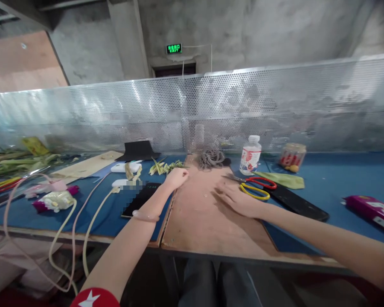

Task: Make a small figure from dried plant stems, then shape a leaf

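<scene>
My left hand (176,178) is closed at the left edge of the bare wooden strip (198,221), just in front of some green plant sprigs (176,165); whatever its fingers hold, if anything, is hidden. Over the right part of the strip, my right hand (235,199) has its fingers apart and holds nothing. Scissors with red and yellow handles (256,196) lie just beyond it. A heap of grey cord (211,158) sits at the back of the strip. Between the hands, a tiny ring-like piece (205,195) rests on the wood.
A clear bottle (251,155), a jar (292,157), a black case (299,202) and a purple packet (371,211) stand or lie right. Left are a phone (142,199), white power blocks (124,167), cables and leaves. A perforated metal screen (141,115) runs behind.
</scene>
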{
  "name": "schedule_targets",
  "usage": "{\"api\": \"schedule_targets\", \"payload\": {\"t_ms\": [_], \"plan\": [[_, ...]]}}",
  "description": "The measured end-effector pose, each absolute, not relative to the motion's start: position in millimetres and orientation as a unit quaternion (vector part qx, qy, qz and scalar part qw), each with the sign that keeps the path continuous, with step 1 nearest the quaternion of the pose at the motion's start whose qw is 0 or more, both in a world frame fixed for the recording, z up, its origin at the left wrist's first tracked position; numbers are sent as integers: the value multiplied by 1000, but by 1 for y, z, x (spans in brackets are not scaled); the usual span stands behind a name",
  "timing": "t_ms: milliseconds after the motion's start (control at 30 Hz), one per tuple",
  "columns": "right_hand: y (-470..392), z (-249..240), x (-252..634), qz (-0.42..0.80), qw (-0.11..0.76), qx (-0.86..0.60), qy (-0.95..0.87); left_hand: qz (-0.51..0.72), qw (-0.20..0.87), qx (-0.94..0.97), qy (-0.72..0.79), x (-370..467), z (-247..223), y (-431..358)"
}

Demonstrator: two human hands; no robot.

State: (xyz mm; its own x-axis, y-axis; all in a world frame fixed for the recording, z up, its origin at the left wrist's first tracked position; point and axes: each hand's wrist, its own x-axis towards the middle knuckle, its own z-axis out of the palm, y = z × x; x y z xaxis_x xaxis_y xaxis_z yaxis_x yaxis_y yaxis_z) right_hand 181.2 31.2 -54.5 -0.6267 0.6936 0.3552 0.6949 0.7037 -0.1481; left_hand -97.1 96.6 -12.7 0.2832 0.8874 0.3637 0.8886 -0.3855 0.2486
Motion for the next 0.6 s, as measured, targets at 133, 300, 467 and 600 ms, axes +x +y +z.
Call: {"api": "schedule_targets", "payload": {"t_ms": [133,300,467,600], "plan": [[6,-59,178,18,160,-350,-923,-217,-7,-813,-541,-95,-13,97],[-52,-65,204,-48,167,-307,-936,-217,-22,-820,-529,-94,-14,97],[-131,-86,263,-112,182,-322,-922,-209,-33,-827,-521,-94,-15,98],[-176,-144,327,-105,226,-412,-876,-208,-37,-833,-511,-92,-16,99]]}}
